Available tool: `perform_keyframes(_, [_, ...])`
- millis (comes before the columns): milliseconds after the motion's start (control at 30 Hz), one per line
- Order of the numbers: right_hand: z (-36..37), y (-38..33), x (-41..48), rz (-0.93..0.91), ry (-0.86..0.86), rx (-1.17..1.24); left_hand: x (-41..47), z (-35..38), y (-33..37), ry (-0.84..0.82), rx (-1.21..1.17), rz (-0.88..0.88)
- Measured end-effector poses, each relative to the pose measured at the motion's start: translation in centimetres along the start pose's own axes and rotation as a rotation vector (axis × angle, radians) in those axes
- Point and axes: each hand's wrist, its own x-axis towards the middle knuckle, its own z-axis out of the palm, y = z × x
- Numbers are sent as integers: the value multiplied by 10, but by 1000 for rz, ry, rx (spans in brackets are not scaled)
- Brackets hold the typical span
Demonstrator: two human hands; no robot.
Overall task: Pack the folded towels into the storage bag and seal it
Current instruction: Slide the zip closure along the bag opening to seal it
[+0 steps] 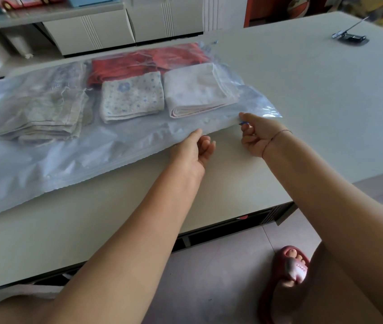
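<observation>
A clear plastic storage bag (pixel 69 160) lies flat on the pale table (pixel 302 90). Inside it are several folded towels: a red one (pixel 143 61) at the back, a floral one (pixel 131 98) in the middle, a white one (pixel 197 90) on the right, and a pale patterned stack (pixel 43 108) on the left. My left hand (pixel 193 150) pinches the bag's near zip edge. My right hand (pixel 258 134) grips the same edge further right, with a small blue slider (pixel 244 123) between its fingers.
A metal clip-like object (pixel 349 38) lies at the table's far right. White cabinets (pixel 115 26) stand behind the table. My foot in a red slipper (pixel 288 274) rests on the tiled floor beyond the table's near edge.
</observation>
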Motion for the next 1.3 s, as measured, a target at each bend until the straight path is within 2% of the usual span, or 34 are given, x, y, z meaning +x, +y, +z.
perform_keyframes(167, [0, -3, 1, 16, -6, -12, 0, 34, -8, -108, 65, -76])
perform_keyframes(434, [-12, -14, 5, 38, -25, -62, 11, 43, -16, -77, 41, -61])
perform_keyframes(834, [-43, -38, 18, -26, 3, 24, 16, 43, -16, -67, 31, -78])
perform_keyframes(1034, [-44, -37, 16, -1, -11, 6, 11, 76, -28, -184, 103, -120])
perform_keyframes(1301, [-49, -42, 15, 14, -13, 3, 29, 94, -44, -178, 63, -101])
